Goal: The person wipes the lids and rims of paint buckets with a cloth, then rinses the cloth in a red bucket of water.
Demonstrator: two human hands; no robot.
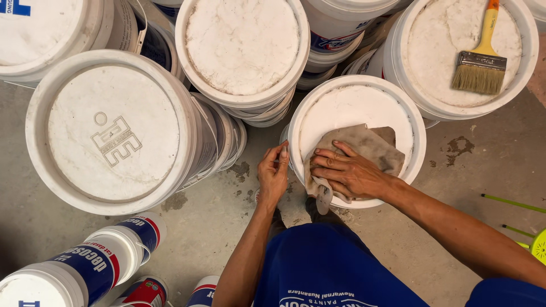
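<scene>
Your right hand point(351, 173) lies flat on the grey-brown rag point(364, 149), fingers spread and pressing it down onto the lid of the small white bucket point(409, 116) in front of you, nothing pinched, just palm and fingers bearing on cloth. Your left hand point(273, 176) grips the near-left rim of that same bucket, fingers curled against the edge to steady it; whether the thumb hooks under the lip, you can't quite tell from this angle.

The rag sits under your right palm and trails off the near rim, one corner hanging just below your fingertips. Beyond the cloth, the far half of the lid looks clean and bright white, so by the look of it that part is wiped; the near half lies covered by rag and hand, so its state is hidden.

Past your right hand, up and to the right, a paintbrush point(481, 67) with a yellow handle rests on the dusty lid of another bucket point(526, 74). Left of your left hand stands a big white bucket point(40, 136) with an embossed lid, and more pails are stacked behind. Stains mark the concrete floor point(455, 165) beside your right wrist
</scene>
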